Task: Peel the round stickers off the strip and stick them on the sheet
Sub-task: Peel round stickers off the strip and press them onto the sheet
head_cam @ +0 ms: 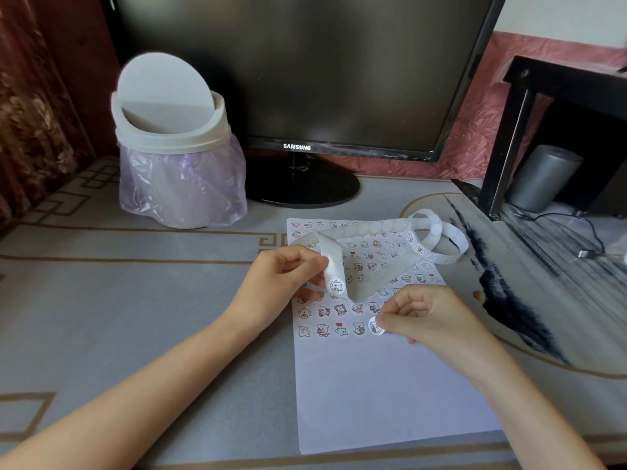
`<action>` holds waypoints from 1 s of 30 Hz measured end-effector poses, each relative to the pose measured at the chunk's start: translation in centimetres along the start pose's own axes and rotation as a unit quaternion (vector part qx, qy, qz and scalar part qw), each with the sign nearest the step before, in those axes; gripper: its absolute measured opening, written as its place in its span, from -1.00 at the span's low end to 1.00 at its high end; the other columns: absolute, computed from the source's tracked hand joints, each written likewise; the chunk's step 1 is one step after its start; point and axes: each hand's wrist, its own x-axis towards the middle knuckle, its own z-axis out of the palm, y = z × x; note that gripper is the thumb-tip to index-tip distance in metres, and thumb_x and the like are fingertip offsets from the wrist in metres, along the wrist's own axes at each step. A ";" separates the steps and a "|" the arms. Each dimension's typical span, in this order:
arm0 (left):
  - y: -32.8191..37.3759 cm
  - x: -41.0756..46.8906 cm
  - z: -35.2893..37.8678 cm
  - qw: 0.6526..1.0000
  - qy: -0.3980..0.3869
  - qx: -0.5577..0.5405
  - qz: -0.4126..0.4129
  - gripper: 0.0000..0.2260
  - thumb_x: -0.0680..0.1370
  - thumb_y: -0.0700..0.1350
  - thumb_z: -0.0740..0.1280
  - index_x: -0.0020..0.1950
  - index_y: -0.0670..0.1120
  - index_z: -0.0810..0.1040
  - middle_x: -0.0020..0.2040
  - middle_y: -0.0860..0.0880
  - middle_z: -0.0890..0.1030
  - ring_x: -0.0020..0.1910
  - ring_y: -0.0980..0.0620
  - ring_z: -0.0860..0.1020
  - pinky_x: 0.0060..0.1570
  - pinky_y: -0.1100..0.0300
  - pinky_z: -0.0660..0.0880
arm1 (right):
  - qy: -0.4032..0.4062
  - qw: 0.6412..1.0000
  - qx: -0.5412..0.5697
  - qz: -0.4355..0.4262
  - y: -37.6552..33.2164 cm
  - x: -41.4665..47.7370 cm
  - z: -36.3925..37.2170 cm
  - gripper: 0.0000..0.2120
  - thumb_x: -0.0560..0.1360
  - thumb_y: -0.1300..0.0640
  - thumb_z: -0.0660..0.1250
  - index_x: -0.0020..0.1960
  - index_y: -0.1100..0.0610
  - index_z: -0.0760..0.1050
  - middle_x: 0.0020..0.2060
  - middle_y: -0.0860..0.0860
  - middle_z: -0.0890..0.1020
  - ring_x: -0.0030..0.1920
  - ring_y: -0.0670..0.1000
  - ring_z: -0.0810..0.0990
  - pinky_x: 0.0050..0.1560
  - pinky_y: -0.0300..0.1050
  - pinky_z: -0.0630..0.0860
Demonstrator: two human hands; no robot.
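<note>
A white sheet [383, 391] lies on the desk, its upper half covered with rows of round cartoon stickers. My left hand [285, 283] pinches a white backing strip [330, 259] above the sheet; one sticker [336, 286] sits at the strip's lower end. The strip loops back to a coil [437, 237] at the sheet's far right corner. My right hand [427, 317] holds a round sticker [376, 326] by its edge, at the right end of the lowest sticker row, against or just above the paper.
A white swing-lid bin [169, 130] with a purple liner stands at the back left. A black monitor [298, 72] stands behind the sheet. A black shelf [556, 106], a grey cylinder [539, 178] and a cable [583, 245] are at the right.
</note>
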 end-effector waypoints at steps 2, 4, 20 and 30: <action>-0.1 0.0 0.0 1.000 0.000 0.003 0.000 -0.85 0.54 -0.19 0.32 -0.14 -0.25 0.62 -0.28 -0.04 0.66 -0.27 0.11 0.62 -0.21 0.27 0.59 | 0.003 1.000 -0.006 -0.004 0.2 0.1 0.1 -0.90 0.32 0.26 0.47 -0.32 0.12 0.59 -0.38 0.05 0.63 -0.45 -0.10 0.45 -0.36 -0.23 0.39; -0.1 0.0 0.0 1.000 0.000 0.009 0.002 -0.85 0.54 -0.19 0.32 -0.15 -0.24 0.62 -0.30 -0.03 0.66 -0.28 0.12 0.61 -0.20 0.28 0.59 | 0.007 1.000 -0.017 -0.010 0.6 0.2 0.1 -0.87 0.32 0.25 0.48 -0.34 0.09 0.59 -0.41 -0.01 0.61 -0.44 -0.11 0.46 -0.35 -0.22 0.38; -0.1 0.0 0.0 1.000 -0.007 0.021 0.006 -0.86 0.54 -0.20 0.32 -0.16 -0.23 0.61 -0.35 0.03 0.65 -0.33 0.14 0.61 -0.23 0.32 0.57 | 0.020 0.998 -0.038 -0.050 1.5 0.5 0.0 -0.84 0.37 0.25 0.47 -0.19 0.05 0.52 -0.42 -0.09 0.47 -0.44 -0.14 0.38 -0.35 -0.30 0.34; -0.1 0.0 0.0 1.000 -0.002 0.028 0.005 -0.85 0.54 -0.19 0.32 -0.16 -0.23 0.61 -0.35 0.03 0.64 -0.32 0.15 0.60 -0.18 0.28 0.58 | 0.071 0.993 -0.066 -0.068 1.4 0.6 0.8 -0.85 0.36 0.18 0.50 -0.21 0.10 0.51 -0.44 -0.07 0.47 -0.52 -0.20 0.37 -0.45 -0.41 0.28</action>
